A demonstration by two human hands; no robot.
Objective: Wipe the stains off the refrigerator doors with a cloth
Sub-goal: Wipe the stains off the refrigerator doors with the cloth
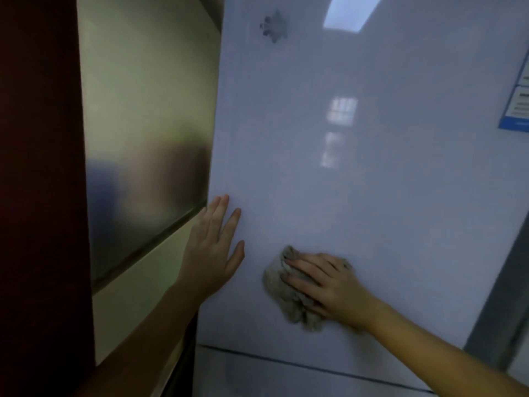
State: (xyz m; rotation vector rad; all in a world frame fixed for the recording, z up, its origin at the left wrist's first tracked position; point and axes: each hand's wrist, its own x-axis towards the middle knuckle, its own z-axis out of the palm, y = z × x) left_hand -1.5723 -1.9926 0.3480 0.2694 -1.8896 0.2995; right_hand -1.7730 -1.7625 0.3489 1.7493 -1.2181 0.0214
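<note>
We stand close to the glossy white refrigerator door [357, 181], which fills most of the view and mirrors a bright ceiling panel and a window. Our right hand [329, 285] lies flat on a crumpled grey cloth [289, 299], fingers spread and pressing it against the lower part of the door; the cloth bunches out past our fingertips to the left and below the palm. Our left hand [213, 250] is open with fingers extended, its palm laid against the door's left edge, level with and just left of the cloth, not touching it. High on the door, well above both hands, sits a dark splotchy stain [274, 26] with small dots around it. At the right border we see part of a blue-and-white sticker [516, 96] on the door; its print is too blurred to read. A thin dark seam [300, 365] runs below our hands, dividing this door from the panel beneath. To the left, the brushed metallic side of the refrigerator [148, 138] reflects dim shapes, and beside it stands a dark reddish-brown surface [37, 196].
</note>
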